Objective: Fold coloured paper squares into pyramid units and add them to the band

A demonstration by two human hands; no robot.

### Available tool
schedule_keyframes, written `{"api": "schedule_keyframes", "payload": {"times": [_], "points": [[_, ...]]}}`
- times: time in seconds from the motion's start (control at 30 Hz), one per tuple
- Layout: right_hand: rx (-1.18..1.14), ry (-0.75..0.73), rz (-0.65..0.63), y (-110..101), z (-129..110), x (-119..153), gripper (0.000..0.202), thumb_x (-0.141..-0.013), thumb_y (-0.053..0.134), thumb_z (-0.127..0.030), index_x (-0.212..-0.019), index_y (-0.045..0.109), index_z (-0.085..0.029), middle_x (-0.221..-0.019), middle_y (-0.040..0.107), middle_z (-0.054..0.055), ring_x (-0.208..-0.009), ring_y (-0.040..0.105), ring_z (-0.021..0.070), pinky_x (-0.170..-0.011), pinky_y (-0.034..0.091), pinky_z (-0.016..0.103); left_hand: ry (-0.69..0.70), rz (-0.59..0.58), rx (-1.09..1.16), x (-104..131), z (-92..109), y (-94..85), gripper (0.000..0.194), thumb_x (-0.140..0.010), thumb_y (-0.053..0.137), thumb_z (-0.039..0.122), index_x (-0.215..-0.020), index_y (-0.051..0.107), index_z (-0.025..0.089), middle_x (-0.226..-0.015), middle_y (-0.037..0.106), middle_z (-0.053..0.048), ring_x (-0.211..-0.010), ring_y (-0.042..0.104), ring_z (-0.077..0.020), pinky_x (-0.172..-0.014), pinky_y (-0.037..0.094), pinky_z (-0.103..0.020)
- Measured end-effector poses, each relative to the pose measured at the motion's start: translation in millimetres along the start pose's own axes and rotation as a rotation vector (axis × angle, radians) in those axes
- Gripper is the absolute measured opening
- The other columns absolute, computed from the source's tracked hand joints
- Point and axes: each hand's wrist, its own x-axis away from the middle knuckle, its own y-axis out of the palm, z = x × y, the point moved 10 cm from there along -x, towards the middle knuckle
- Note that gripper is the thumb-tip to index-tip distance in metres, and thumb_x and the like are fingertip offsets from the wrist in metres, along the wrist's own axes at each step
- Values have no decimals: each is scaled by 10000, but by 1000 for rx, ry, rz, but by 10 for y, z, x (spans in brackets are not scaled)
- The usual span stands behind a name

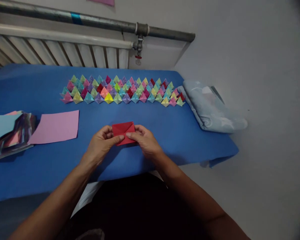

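A creased red paper (123, 129), folded to a small rectangle, is held up in front of me near the table's front edge. My left hand (103, 142) pinches its left side, with the thumb lying on the front face. On the right side, my right hand (145, 138) grips the same paper, its thumb close to the other thumb near the middle. The fingers behind the paper are partly hidden. Beyond my hands, several rows of small folded paper pieces (117, 97) in many colours stand on the blue cloth.
A pink sheet (57, 126) lies to the left, beside a stack of papers (5, 131). A folded grey-blue cloth (210, 106) rests at the right against the wall. Behind the blue-covered table (90, 116) are a radiator (72, 50) and a pipe (102, 22).
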Motion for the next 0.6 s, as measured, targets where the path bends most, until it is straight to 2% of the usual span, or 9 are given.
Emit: {"api": "schedule_keyframes", "payload": {"times": [0.17, 0.3, 0.43, 0.53, 0.6], "points": [[-28, -17, -17, 70, 34, -18, 331, -585, 797, -272, -848, 601, -226, -798, 677, -37, -724, 628, 127, -822, 511, 316, 16, 1, 47, 54, -125, 11, 361, -545, 905, 301, -764, 640, 193, -724, 717, 35, -651, 640, -98, -647, 501, -213], [15, 1, -32, 30, 53, -9, 307, -604, 781, -248, -850, 600, -220, -770, 680, -45, -694, 637, 118, -784, 534, 295, -75, -128, 8, 40, -172, 62, 335, -580, 883, 312, -827, 687, 200, -834, 745, -4, -751, 671, -134, -725, 524, -258], [118, -13, -80, 13, 51, -3, 253, -653, 742, -216, -863, 601, -222, -783, 684, -40, -703, 654, 126, -749, 548, 291, -191, -300, -222, 0, -133, 109, 241, -638, 813, 384, -766, 713, 206, -763, 711, -10, -698, 631, -146, -693, 510, -288], [244, -58, -108, -6, 47, -5, 222, -708, 713, -231, -909, 619, -228, -814, 692, -26, -726, 660, 142, -721, 550, 295, -159, -331, -419, -75, -41, 99, 241, -656, 758, 436, -679, 686, 207, -671, 661, 1, -643, 582, -145, -650, 479, -285], [381, -148, -97, -38, -19, -1, 201, -755, 689, -256, -946, 632, -231, -813, 691, -25, -718, 650, 143, -694, 538, 284, -117, -360, -515, -115, -9, 131, 259, -662, 734, 460, -697, 688, 208, -673, 658, 2, -639, 564, -147, -627, 453, -277]]}}
